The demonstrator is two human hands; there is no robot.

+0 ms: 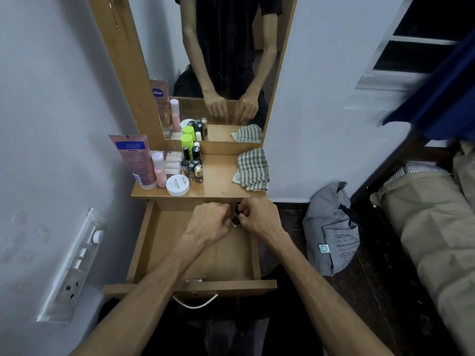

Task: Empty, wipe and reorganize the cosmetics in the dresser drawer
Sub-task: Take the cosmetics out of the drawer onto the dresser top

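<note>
Wood, cloth, plastic and glass around the dresser drawer

The drawer [203, 255] is smooth matt wood-look board, the same tan finish as the surface [218, 181] above it and the mirror [221, 60] frame; the mirror glass is glossy. A curved handle [195, 303] on the drawer front looks like shiny metal. On the surface, right of the drawer's back edge, lies a checked cloth [253, 169] of coarse woven fabric. To the left stand a glossy pink plastic tube [140, 160], a white plastic jar [177, 185] with a satin lid, and a lime-green plastic cap [187, 141]. Right of the drawer, a grey fabric bag [331, 232] looks soft and matt.
</note>
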